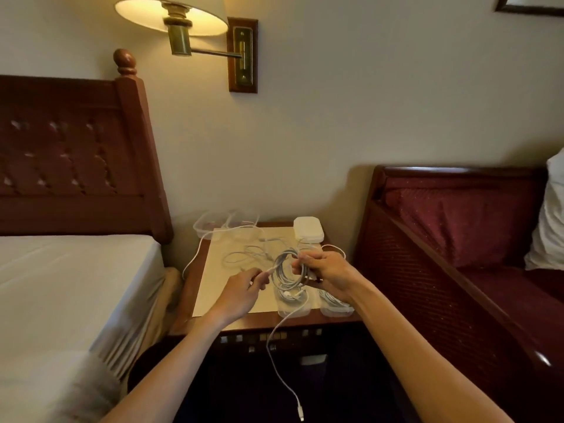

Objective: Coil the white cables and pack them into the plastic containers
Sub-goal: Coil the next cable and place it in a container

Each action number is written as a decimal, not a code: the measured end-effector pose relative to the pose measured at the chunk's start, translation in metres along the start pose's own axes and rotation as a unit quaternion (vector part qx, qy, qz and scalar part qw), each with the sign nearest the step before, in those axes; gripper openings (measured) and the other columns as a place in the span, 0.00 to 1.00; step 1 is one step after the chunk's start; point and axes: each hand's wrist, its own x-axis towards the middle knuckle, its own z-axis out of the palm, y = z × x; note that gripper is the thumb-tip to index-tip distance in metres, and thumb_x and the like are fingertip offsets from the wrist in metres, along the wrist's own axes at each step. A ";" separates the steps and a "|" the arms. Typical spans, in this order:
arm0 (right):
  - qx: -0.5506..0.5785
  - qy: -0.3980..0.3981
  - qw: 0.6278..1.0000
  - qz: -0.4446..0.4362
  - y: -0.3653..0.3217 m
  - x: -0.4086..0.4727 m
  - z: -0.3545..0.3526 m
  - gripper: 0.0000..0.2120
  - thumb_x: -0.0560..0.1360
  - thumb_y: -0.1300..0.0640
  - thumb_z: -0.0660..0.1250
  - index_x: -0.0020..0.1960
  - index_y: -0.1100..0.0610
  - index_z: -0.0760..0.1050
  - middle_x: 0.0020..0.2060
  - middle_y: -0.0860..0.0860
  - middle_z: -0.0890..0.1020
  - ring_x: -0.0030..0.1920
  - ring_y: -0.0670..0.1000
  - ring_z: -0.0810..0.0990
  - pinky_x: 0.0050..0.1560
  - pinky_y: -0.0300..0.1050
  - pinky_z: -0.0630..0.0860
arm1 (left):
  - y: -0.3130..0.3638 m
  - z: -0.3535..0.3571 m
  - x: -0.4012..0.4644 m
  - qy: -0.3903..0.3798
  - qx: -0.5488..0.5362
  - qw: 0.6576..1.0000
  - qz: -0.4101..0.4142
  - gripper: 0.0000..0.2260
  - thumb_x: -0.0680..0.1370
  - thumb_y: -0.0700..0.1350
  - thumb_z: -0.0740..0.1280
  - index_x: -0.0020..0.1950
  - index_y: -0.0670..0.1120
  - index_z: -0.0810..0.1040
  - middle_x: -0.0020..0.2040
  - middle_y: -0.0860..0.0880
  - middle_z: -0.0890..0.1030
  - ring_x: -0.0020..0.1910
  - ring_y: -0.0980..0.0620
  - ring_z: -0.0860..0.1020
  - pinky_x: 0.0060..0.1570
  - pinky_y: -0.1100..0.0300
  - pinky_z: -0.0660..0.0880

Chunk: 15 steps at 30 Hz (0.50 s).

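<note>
Head view: I am holding the coil [287, 274] over the nightstand [213, 288] — right hand [325, 274] is gripping its loops, left hand [244, 290] is pinching a strand [268, 271]. One tail [282, 361] is hanging off the front edge, above two filled containers [294, 303].

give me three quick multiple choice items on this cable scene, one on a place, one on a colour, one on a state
1. Where does the closed white box sit?
A. back right of the nightstand
B. on the bed
C. on the floor

2. What colour is the coil of cable?
A. black
B. white
C. red

3. What state is the wall lamp in?
A. switched off
B. lying on the bed
C. lit

Answers:
1 A, it stands at the far right corner near the wall.
2 B, the loops held by the right hand are white.
3 C, its shade glows yellow.
</note>
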 end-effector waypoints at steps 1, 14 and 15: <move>-0.008 0.010 1.000 0.000 0.006 0.005 -0.003 0.11 0.80 0.58 0.63 0.48 0.62 0.82 0.35 0.51 0.83 0.41 0.48 0.82 0.49 0.48 0.79 | -0.007 0.005 0.001 -0.002 -0.009 1.000 -0.013 0.14 0.83 0.51 0.58 0.50 0.48 0.80 0.43 0.52 0.82 0.40 0.59 0.77 0.44 0.58 0.72; -0.683 0.065 0.672 -0.278 0.102 0.066 0.014 0.07 0.61 0.50 0.73 0.37 0.51 0.79 0.28 0.48 0.80 0.31 0.51 0.79 0.27 0.42 0.71 | -0.122 0.052 0.014 0.013 0.157 0.986 -0.049 0.15 0.82 0.48 0.61 0.66 0.44 0.74 0.69 0.49 0.71 0.68 0.50 0.70 0.64 0.60 0.66; -0.704 0.054 0.659 -0.262 0.108 0.070 0.015 0.09 0.59 0.50 0.74 0.37 0.51 0.80 0.29 0.47 0.81 0.31 0.50 0.79 0.27 0.40 0.71 | -0.127 0.054 0.015 0.011 0.161 0.986 -0.051 0.16 0.82 0.48 0.61 0.68 0.44 0.73 0.71 0.49 0.69 0.70 0.50 0.68 0.67 0.60 0.65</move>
